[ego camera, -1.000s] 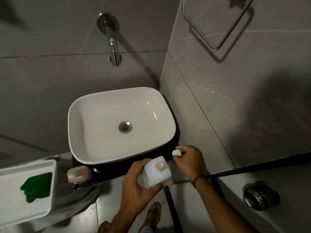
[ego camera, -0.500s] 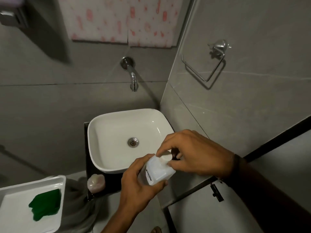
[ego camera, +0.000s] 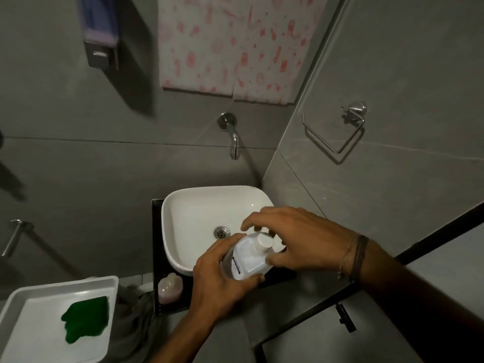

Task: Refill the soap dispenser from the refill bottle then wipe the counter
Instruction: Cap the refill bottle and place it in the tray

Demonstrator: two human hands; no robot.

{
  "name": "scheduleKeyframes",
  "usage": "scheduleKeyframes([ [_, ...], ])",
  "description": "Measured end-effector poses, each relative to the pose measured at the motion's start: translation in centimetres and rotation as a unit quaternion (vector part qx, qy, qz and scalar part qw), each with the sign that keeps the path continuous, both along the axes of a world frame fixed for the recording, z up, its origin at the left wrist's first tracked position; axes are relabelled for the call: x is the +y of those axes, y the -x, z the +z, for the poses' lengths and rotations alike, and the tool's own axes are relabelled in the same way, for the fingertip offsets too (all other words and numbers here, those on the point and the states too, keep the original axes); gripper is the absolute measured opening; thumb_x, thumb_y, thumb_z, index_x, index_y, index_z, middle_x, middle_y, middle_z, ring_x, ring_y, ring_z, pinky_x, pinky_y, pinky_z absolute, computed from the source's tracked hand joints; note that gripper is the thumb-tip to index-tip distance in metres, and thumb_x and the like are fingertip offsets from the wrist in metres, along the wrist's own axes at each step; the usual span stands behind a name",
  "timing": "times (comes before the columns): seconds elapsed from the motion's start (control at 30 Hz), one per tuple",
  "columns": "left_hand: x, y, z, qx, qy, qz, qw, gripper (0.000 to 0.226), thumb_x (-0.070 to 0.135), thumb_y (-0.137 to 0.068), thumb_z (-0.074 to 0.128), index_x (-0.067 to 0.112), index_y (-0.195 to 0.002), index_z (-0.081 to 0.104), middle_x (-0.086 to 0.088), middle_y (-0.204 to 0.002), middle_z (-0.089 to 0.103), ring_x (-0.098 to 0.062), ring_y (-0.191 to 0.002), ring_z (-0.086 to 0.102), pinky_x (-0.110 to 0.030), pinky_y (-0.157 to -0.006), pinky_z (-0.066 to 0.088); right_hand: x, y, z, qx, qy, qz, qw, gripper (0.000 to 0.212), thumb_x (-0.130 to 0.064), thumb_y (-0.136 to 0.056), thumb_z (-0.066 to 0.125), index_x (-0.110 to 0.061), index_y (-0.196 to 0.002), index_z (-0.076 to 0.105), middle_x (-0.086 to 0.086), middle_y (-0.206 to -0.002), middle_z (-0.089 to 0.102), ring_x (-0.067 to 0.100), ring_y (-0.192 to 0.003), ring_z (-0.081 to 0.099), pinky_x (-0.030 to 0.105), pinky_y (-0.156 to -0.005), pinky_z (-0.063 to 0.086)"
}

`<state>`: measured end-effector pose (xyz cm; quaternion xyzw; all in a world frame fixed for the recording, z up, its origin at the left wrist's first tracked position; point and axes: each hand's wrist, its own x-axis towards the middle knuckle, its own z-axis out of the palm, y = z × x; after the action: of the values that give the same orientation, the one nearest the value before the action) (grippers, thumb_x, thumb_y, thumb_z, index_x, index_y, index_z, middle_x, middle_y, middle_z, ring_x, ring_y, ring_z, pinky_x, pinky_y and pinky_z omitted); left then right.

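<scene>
Head view, above the white sink (ego camera: 183,213): left hand (ego camera: 222,281) gripping the refill bottle (ego camera: 247,259), right hand (ego camera: 296,239) curled round its white cap (ego camera: 264,241), seemingly mid-twist; next, likely tipping toward the pink soap dispenser (ego camera: 170,288) on the counter (ego camera: 156,258).

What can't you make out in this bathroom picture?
- Bottle label: head view, print too small, partly covered by the left hand.
- Whether the cap is screwed tight: the right hand curls around it.
- Wall dispenser: blurred, top cut off by the frame's edge.
- Tray: left side cut off by the edge.
- Pink soap holder contents: too dim to tell.
</scene>
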<state>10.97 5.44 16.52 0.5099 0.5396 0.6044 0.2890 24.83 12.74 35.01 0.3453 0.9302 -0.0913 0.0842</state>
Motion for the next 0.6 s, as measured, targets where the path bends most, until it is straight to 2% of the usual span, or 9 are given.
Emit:
scheduleKeyframes([
  [0.07,0.1,0.5,0.0,0.006,0.003,0.003,1.0,0.081,0.045,-0.054,0.101,0.053,-0.127,0.066,0.024,-0.125,0.073,-0.002,-0.117,0.069,-0.03,-0.096,0.062,-0.1,0.8,-0.2,-0.012,-0.061,-0.013,0.998,0.044,-0.053,-0.093,0.057,-0.043,-0.133,0.043,-0.007,-0.12,0.066,0.012,-0.094,0.059,0.026,-0.075,0.047],
  [0.13,0.1,1.1,0.1,0.007,-0.004,0.005,1.0,0.081,0.048,-0.055,0.1,0.056,-0.126,0.063,0.027,-0.125,0.072,0.001,-0.118,0.067,-0.027,-0.099,0.06,-0.2,1.2,-0.2,-0.013,-0.096,-0.03,0.995,0.05,-0.068,-0.094,0.043,-0.042,-0.137,0.041,-0.006,-0.119,0.067,0.015,-0.094,0.061,0.027,-0.073,0.041],
  [0.17,0.0,1.3,0.2,0.007,-0.006,0.005,1.0,0.08,0.049,-0.056,0.099,0.056,-0.126,0.062,0.029,-0.125,0.071,0.002,-0.119,0.066,-0.024,-0.098,0.059,-0.2,1.4,-0.1,-0.008,-0.077,-0.035,0.996,0.054,-0.07,-0.091,0.046,-0.043,-0.138,0.041,-0.009,-0.121,0.065,0.013,-0.094,0.06,0.026,-0.074,0.039],
  [0.23,0.0,1.6,0.3,0.004,-0.003,0.005,1.0,0.078,0.051,-0.057,0.098,0.054,-0.127,0.062,0.031,-0.124,0.071,0.003,-0.119,0.066,-0.016,-0.097,0.056,-0.4,1.9,0.3,-0.004,-0.032,-0.022,0.999,0.054,-0.061,-0.087,0.06,-0.043,-0.135,0.043,-0.014,-0.122,0.061,0.007,-0.091,0.054,0.021,-0.074,0.039],
  [0.3,-0.2,2.0,0.6,0.008,-0.001,0.003,1.0,0.078,0.053,-0.057,0.096,0.054,-0.127,0.061,0.031,-0.123,0.07,0.004,-0.12,0.065,-0.009,-0.095,0.054,-0.5,2.3,0.2,-0.023,-0.058,-0.012,0.998,0.043,-0.059,-0.09,0.058,-0.042,-0.129,0.049,-0.011,-0.118,0.065,0.006,-0.085,0.05,0.022,-0.072,0.037],
  [0.37,-0.5,2.2,0.8,0.019,-0.005,0.003,1.0,0.08,0.054,-0.057,0.095,0.052,-0.129,0.061,0.028,-0.125,0.071,0.003,-0.12,0.065,-0.01,-0.097,0.052,-0.5,2.6,0.1,-0.014,-0.094,-0.034,0.995,0.048,-0.07,-0.091,0.046,-0.041,-0.129,0.051,-0.009,-0.113,0.069,0.008,-0.081,0.048,0.024,-0.071,0.037],
  [0.4,-0.7,2.3,0.9,0.02,-0.006,0.003,1.0,0.08,0.053,-0.057,0.095,0.053,-0.129,0.061,0.027,-0.126,0.071,0.003,-0.12,0.066,-0.011,-0.098,0.052,-0.5,2.6,0.1,-0.005,-0.085,-0.042,0.995,0.053,-0.074,-0.088,0.047,-0.042,-0.131,0.05,-0.01,-0.112,0.068,0.007,-0.082,0.049,0.024,-0.07,0.038],
  [0.5,-1.1,2.4,1.3,0.017,-0.004,0.01,1.0,0.078,0.048,-0.057,0.097,0.058,-0.126,0.061,0.028,-0.124,0.072,0.002,-0.12,0.067,-0.009,-0.096,0.053,-0.7,2.7,0.1,0.002,-0.041,-0.023,0.999,0.058,-0.065,-0.082,0.063,-0.045,-0.133,0.045,-0.015,-0.113,0.064,0.004,-0.084,0.051,0.019,-0.068,0.038],
  [0.6,-1.5,2.1,1.4,0.023,0.006,0.01,1.0,0.08,0.049,-0.058,0.097,0.049,-0.131,0.063,0.021,-0.128,0.073,-0.002,-0.119,0.068,-0.02,-0.1,0.058,-0.7,2.5,-0.3,0.003,-0.104,-0.028,0.994,0.051,-0.07,-0.09,0.047,-0.043,-0.133,0.046,-0.01,-0.106,0.069,0.007,-0.078,0.048,0.024,-0.067,0.037],
])
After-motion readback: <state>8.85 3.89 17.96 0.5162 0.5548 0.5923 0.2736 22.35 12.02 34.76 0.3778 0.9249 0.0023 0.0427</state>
